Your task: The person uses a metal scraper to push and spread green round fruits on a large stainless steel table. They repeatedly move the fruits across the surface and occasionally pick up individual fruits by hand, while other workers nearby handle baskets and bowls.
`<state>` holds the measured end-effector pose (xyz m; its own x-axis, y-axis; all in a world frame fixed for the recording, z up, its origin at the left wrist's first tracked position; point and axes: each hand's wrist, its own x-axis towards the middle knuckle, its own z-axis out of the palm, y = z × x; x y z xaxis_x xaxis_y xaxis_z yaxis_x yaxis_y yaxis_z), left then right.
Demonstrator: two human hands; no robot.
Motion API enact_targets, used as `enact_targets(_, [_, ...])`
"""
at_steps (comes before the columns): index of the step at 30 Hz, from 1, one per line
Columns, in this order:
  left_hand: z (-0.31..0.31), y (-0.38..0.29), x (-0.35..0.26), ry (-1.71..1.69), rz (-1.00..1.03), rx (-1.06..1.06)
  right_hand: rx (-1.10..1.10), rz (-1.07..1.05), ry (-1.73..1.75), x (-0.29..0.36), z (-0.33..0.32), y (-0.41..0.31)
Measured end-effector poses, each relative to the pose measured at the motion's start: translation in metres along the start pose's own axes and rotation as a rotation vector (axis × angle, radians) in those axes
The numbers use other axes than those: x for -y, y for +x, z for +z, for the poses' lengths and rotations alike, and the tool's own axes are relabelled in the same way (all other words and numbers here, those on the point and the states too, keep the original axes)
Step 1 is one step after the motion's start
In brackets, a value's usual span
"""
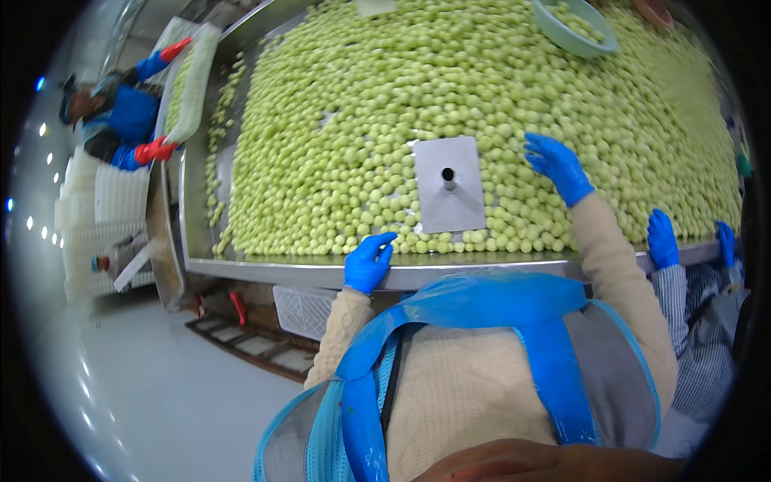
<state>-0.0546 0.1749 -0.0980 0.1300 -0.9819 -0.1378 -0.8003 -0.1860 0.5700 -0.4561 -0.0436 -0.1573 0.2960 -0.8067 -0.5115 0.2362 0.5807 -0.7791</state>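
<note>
My left hand [368, 262], in a blue glove, rests at the near metal rim [283, 271] of a wide steel table, fingers apart and holding nothing. My right hand [557, 165], gloved likewise, is spread over a thick layer of small pale green round fruits [361, 150], nothing visibly gripped; whether it touches them I cannot tell. Between my hands lies a grey metal plate [449, 211] with a short upright tube [448, 176] on it, fruits all around.
A light green plastic basin [572, 33] holding fruits stands at the far right. At left a person in red gloves holds a white plastic crate [196, 84] at the table's end. Blue-gloved co-workers' hands [662, 238] are close on my right. A white basket [304, 310] is below the rim.
</note>
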Motion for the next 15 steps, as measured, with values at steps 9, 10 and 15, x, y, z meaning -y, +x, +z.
enact_targets(9, [0.012, -0.004, 0.009, -0.032, 0.003, 0.010, -0.248, -0.636, -1.213, 0.009, -0.015, 0.038])
enact_targets(10, [0.012, -0.003, 0.011, -0.033, 0.017, 0.008, -0.196, -0.524, -1.269, 0.012, -0.011, 0.044])
enact_targets(15, [0.013, -0.002, 0.009, -0.066, 0.002, 0.003, -0.154, -0.723, -1.850, -0.032, -0.002, 0.065])
